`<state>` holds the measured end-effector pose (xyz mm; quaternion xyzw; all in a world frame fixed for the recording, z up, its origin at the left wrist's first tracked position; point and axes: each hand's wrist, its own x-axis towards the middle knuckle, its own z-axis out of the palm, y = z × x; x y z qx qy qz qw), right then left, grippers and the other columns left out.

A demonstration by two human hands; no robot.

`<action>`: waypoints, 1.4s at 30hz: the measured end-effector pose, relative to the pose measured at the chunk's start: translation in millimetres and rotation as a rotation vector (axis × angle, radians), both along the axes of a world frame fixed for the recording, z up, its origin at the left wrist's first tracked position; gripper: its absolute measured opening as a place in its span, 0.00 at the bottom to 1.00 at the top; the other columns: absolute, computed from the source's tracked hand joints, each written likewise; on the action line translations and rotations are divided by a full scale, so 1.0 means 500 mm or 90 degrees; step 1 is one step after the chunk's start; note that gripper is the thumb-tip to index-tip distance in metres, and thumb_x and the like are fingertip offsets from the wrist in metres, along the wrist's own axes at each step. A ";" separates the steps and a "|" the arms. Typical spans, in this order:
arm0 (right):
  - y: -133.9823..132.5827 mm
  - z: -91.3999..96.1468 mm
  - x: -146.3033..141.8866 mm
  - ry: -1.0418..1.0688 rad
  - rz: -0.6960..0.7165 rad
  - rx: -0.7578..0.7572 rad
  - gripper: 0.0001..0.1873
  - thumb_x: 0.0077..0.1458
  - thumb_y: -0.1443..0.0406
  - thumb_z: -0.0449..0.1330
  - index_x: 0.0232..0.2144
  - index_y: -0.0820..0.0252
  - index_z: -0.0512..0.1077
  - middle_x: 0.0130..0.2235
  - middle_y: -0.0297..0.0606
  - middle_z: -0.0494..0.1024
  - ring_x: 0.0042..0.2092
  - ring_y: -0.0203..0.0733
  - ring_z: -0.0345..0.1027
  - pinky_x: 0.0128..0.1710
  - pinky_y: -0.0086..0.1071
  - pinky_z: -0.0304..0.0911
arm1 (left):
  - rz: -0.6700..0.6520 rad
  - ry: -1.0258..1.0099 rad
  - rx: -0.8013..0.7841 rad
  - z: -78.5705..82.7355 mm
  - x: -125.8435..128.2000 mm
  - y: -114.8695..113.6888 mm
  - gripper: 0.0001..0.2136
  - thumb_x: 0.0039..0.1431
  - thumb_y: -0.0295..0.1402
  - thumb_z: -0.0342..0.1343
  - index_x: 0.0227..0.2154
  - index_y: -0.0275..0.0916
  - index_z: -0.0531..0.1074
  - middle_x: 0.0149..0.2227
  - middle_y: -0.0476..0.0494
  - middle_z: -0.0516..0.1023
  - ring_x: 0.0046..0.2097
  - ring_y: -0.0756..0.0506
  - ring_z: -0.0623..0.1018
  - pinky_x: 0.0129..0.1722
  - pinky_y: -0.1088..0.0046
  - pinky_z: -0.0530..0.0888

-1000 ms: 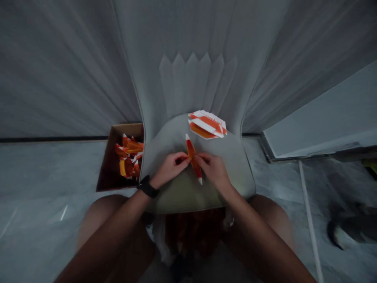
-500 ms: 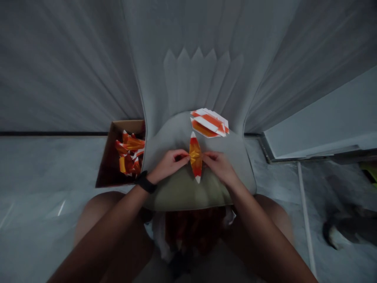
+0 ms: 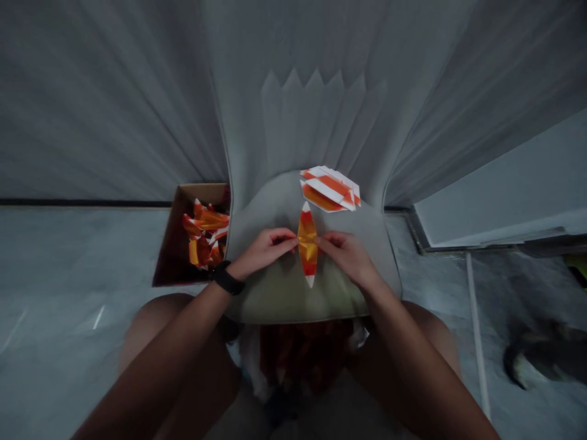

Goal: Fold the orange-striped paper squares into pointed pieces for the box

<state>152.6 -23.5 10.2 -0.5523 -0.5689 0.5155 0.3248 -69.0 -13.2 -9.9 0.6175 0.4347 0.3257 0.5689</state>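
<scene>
Between my hands is a long folded paper piece (image 3: 307, 244), orange and yellow with white pointed tips, standing upright in the view. My left hand (image 3: 266, 249) pinches its left side, and my right hand (image 3: 343, 255) holds its right side. Both hands are just above the grey seat cushion (image 3: 284, 299). A black wristwatch (image 3: 228, 278) is on my left wrist. Beyond the piece, a small stack of orange-and-white striped paper (image 3: 330, 189) lies on the cushion, out of reach of my fingers.
A cardboard box (image 3: 169, 250) to the left of the seat holds several folded orange pieces (image 3: 206, 235). A pleated grey seat back rises ahead. Dark red cloth (image 3: 302, 354) lies on my lap. A white rod (image 3: 477, 336) and a dark object (image 3: 541, 360) are on the floor at right.
The folded piece has turned from a tilted position to upright, and its yellow middle now shows more flatly. My hands stay on it. The view has shifted slightly.
</scene>
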 end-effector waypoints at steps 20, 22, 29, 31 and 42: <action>0.001 0.008 -0.039 -0.209 -0.036 0.157 0.12 0.61 0.62 0.58 0.34 0.57 0.81 0.35 0.40 0.84 0.35 0.44 0.78 0.34 0.32 0.67 | 0.039 0.099 0.096 0.004 0.026 -0.008 0.15 0.64 0.44 0.53 0.32 0.36 0.76 0.30 0.48 0.76 0.32 0.49 0.72 0.32 0.74 0.67; -0.011 0.020 -0.048 -0.256 -0.023 0.199 0.12 0.61 0.62 0.58 0.34 0.56 0.81 0.34 0.40 0.84 0.34 0.44 0.77 0.35 0.32 0.65 | 0.105 0.139 0.117 0.012 0.034 -0.008 0.17 0.64 0.46 0.53 0.30 0.36 0.75 0.27 0.49 0.74 0.30 0.50 0.70 0.30 0.74 0.65; -0.035 0.037 -0.052 -0.193 -0.065 0.193 0.12 0.60 0.61 0.58 0.34 0.58 0.81 0.34 0.40 0.84 0.34 0.43 0.77 0.36 0.32 0.66 | 0.152 0.123 0.170 0.025 0.043 -0.006 0.16 0.65 0.44 0.51 0.31 0.37 0.75 0.27 0.50 0.73 0.29 0.50 0.68 0.28 0.75 0.64; -0.028 0.034 -0.042 -0.130 -0.085 0.157 0.12 0.58 0.60 0.59 0.33 0.59 0.81 0.34 0.40 0.84 0.34 0.43 0.77 0.35 0.32 0.67 | 0.136 0.097 0.163 0.024 0.040 0.000 0.16 0.65 0.43 0.51 0.31 0.37 0.75 0.28 0.49 0.74 0.30 0.50 0.69 0.29 0.75 0.66; -0.007 0.010 -0.022 -0.032 -0.081 0.097 0.13 0.55 0.57 0.59 0.30 0.59 0.78 0.33 0.39 0.82 0.34 0.42 0.74 0.35 0.33 0.67 | 0.097 0.031 0.109 0.021 0.039 0.011 0.18 0.65 0.46 0.52 0.32 0.37 0.75 0.32 0.46 0.76 0.33 0.48 0.72 0.33 0.74 0.69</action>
